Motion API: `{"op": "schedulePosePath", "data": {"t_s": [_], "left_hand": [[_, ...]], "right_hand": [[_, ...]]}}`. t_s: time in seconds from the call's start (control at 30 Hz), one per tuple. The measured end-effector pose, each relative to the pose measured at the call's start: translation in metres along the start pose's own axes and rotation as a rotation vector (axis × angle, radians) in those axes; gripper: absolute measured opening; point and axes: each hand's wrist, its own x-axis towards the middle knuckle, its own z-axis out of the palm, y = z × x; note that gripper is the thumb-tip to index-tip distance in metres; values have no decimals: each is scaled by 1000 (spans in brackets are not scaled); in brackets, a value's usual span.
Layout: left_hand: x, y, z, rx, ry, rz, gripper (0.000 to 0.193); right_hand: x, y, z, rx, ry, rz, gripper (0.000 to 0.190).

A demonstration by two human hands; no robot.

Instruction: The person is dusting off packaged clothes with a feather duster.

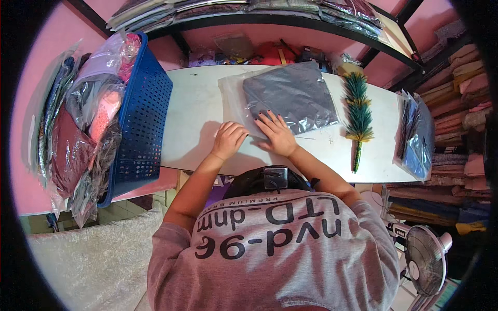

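Observation:
A folded dark grey fabric item (290, 97) lies inside a clear plastic bag (232, 93) on the white table (190, 116). The bag's loose, unfilled part reaches out to the left of the fabric. Flat on the lower edge of the package rests my right hand (278, 136), fingers slightly spread. My left hand (230, 139) is at the bag's lower left corner with its fingers curled down. Its fingertips are partly hidden, so whether it pinches the plastic is unclear.
A blue perforated plastic basket (146, 116) of bagged clothes stands left. To the right lie a green-and-yellow feathery duster (358, 109) and bagged garments (416, 136). A black-framed shelf (272, 21) runs above the back. A fan (426, 260) stands lower right, near stacked fabrics (447, 132).

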Motion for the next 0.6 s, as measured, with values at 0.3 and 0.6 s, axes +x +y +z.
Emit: {"op": "schedulePosePath", "data": {"t_s": [0.3,0.6], "left_hand": [[22,-23,-18,-394,424,-380,67],[104,-32,-54,-972,394,-259,115]], "right_hand": [[50,23,-87,528,304,262,19],[82,-15,-242,1342,331,449,26]]}}
